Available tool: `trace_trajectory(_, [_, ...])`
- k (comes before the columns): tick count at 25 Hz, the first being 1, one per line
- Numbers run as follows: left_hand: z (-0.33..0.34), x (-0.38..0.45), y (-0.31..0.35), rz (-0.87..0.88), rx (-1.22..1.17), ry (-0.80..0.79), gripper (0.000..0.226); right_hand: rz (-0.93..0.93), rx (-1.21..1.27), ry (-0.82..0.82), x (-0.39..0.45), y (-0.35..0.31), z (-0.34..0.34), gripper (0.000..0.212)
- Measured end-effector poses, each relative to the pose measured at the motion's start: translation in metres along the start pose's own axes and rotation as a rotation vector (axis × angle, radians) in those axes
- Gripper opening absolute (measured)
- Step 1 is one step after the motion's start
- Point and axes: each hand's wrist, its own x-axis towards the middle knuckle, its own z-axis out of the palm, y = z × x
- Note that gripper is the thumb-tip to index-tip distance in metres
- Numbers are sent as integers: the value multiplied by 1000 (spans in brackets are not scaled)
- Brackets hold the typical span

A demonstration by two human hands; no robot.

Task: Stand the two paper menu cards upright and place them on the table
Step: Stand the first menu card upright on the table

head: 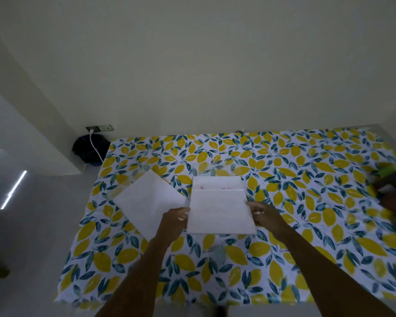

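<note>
Two white paper menu cards are on the table (pixel 284 225), which has a lemon-print cloth. One card (pixel 220 207) is in the middle, with faint pink marks near its top fold. My left hand (pixel 175 219) grips its left edge and my right hand (pixel 264 216) grips its right edge. The other card (pixel 146 197) lies flat and turned at an angle just to the left, partly under my left hand. A clear plastic holder (pixel 215 170) seems to sit behind the held card, though it is hard to make out.
Blurred coloured objects (pixel 393 186) lie at the table's right edge. A dark bag (pixel 89 149) and a white charger cable (pixel 95 145) sit by the wall socket (pixel 100 128) at the far left. Grey floor runs along the left side.
</note>
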Motion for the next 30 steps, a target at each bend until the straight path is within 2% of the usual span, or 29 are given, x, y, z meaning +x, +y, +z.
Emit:
trace_trajectory(2, [1,-19,-1,106,4,37,21,-12,53,-5,-25,-3,-6,39])
trace_trajectory(5, [-2,-43,8,193,-74,67,21,-37,67,1,-52,-7,-14,39])
trace_trajectory(7, [-2,-48,16,251,-30,110,22,-73,24,21,-59,-9,-22,41])
trace_trajectory(12, [-6,-45,41,178,-104,212,25,-210,-191,103,-55,-34,-39,28])
trace_trajectory(15, [-12,-30,57,191,-82,245,33,-366,-334,143,-38,-53,-49,24])
trace_trajectory(20, [-36,18,86,100,4,357,24,-426,-326,159,11,-86,-57,11])
trace_trajectory(23, [-45,49,91,54,-2,403,29,-428,-312,156,42,-97,-53,8])
trace_trajectory(27, [-42,85,93,-25,-27,483,25,-444,-298,158,79,-110,-51,12])
trace_trajectory(30, [-39,105,96,-53,-14,480,17,-470,-303,158,102,-112,-51,18])
